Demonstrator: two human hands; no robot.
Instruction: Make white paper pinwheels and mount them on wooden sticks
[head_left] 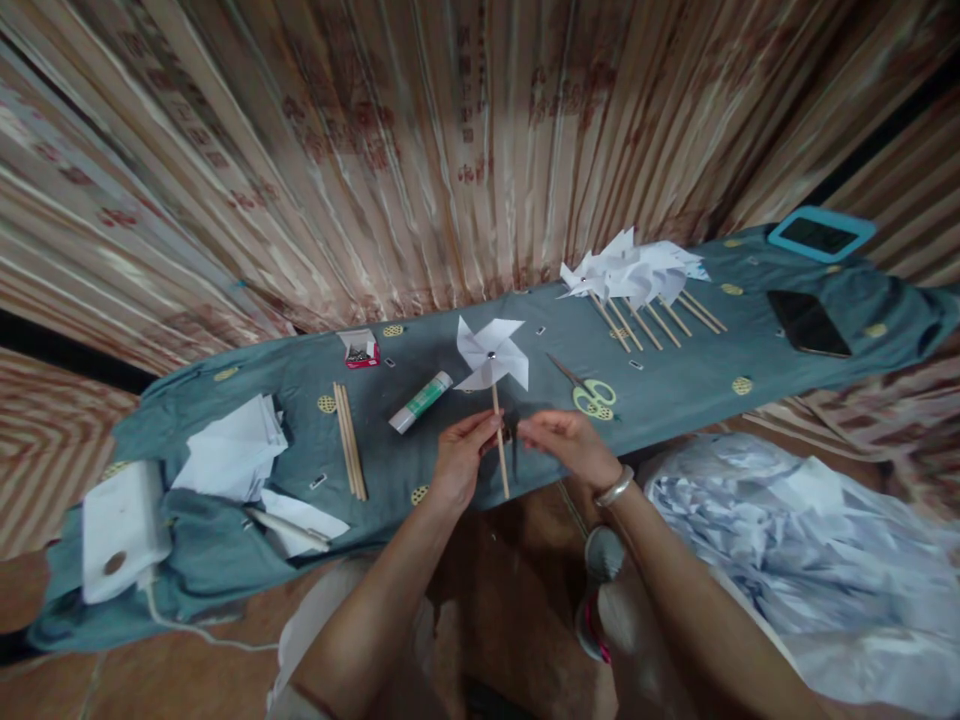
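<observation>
A white paper pinwheel (511, 362) on a thin wooden stick (503, 466) stands out in front of me, a dark pin at its centre. My left hand (466, 452) pinches that stick below the paper blades. Just right of the stick is my right hand (564, 440), a silver bangle on its wrist. Its thumb and fingers are drawn together, and whatever may be between them is too small to make out. A glue stick (421, 402) lies left of the pinwheel, and green-handled scissors (592, 396) lie to its right.
Several finished pinwheels (645, 268) lie at the back right, near a phone (808, 322) and a blue-framed device (822, 235). Leftward are loose sticks (349, 440), a small pin box (361, 350), paper sheets (229, 450) and a white box (124, 530). A plastic bag (810, 560) of paper bulges at right.
</observation>
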